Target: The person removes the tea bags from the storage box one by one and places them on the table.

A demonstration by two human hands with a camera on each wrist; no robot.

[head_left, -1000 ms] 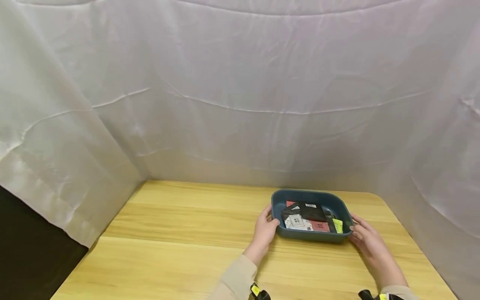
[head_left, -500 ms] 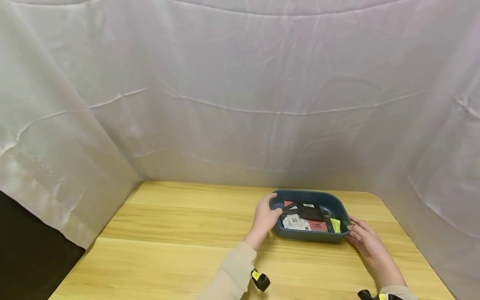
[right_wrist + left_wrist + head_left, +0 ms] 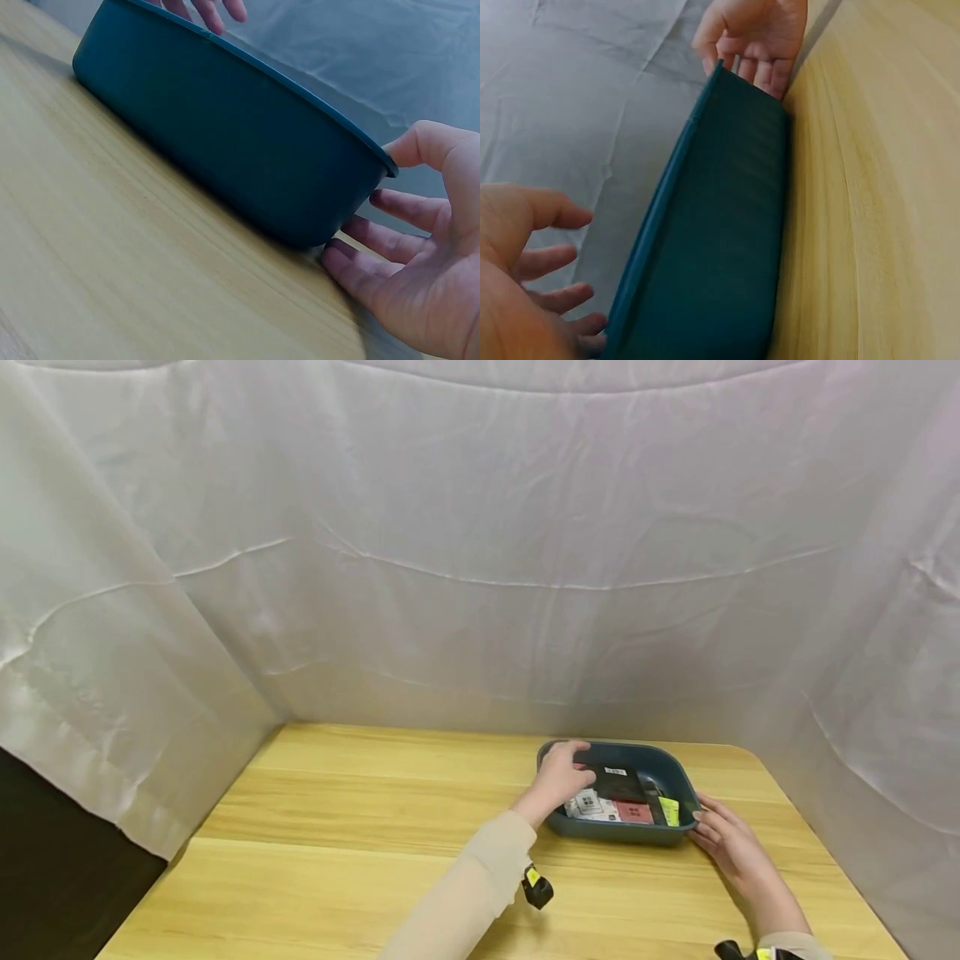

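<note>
A dark teal tray [image 3: 621,835] sits at the back right of the wooden table [image 3: 360,827]. It holds a black packet [image 3: 619,782], a white printed card [image 3: 592,804], a red packet [image 3: 636,812] and a yellow-green tag [image 3: 669,810]. My left hand [image 3: 564,770] reaches over the tray's left rim, fingers spread and loose above its far left corner, gripping nothing [image 3: 532,262]. My right hand [image 3: 722,837] lies flat on the table with straight fingers at the tray's near right corner [image 3: 397,255]. The tray wall [image 3: 225,127] fills both wrist views [image 3: 720,247].
White cloth [image 3: 480,568] hangs close behind the table and along both sides. A dark gap [image 3: 60,877] opens at the lower left. The table's rounded right corner [image 3: 757,756] lies just beyond the tray. Bare wood stretches to the left of the tray.
My left hand has left the tray's outer left wall and risen over the rim into the tray. The right hand has stayed at the right corner.
</note>
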